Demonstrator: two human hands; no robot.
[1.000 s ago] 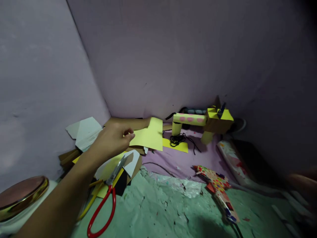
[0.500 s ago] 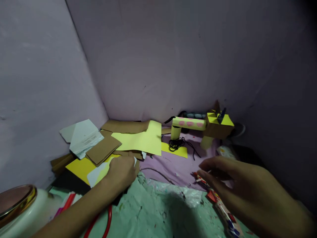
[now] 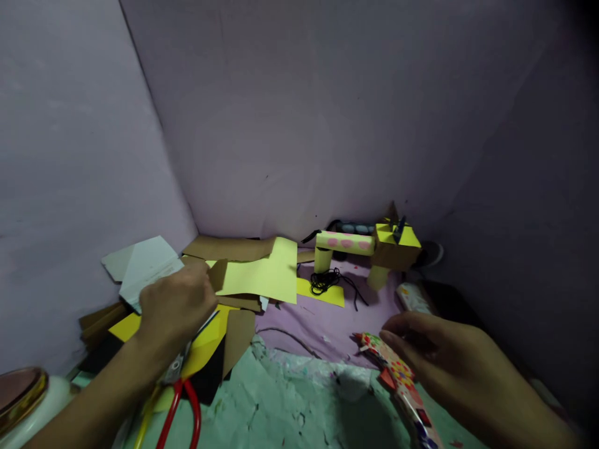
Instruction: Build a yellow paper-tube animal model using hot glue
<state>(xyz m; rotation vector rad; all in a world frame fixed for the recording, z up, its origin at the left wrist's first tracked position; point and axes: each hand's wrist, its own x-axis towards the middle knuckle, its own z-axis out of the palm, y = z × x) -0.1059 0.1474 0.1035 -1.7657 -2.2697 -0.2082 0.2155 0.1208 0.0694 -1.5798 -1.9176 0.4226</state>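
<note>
My left hand (image 3: 180, 296) is closed on a piece of brown cardboard (image 3: 218, 274), which stands tilted by the fingers above the paper pile. Under the wrist lie scissors with red handles (image 3: 195, 408); their blades point up toward the pile. My right hand (image 3: 449, 368) is loosely curved, thumb and forefinger a little apart, with no object seen between them. It hovers close beside a long floral-patterned strip (image 3: 393, 362); whether they touch I cannot tell. Light yellow paper (image 3: 276, 277) spreads right of my left hand.
A yellow animal figure (image 3: 349, 242) with pink spots and a box head (image 3: 397, 252) stands near the wall. Black cord (image 3: 325, 282) lies coiled before it. A white jar (image 3: 51, 399) stands at the lower left. White card (image 3: 147, 265) leans against the left wall.
My left hand has moved left from the pile's front edge onto the brown cardboard, tipping it up. The scissors show more fully. My right hand has drawn slightly off the floral strip, uncovering more of it.
</note>
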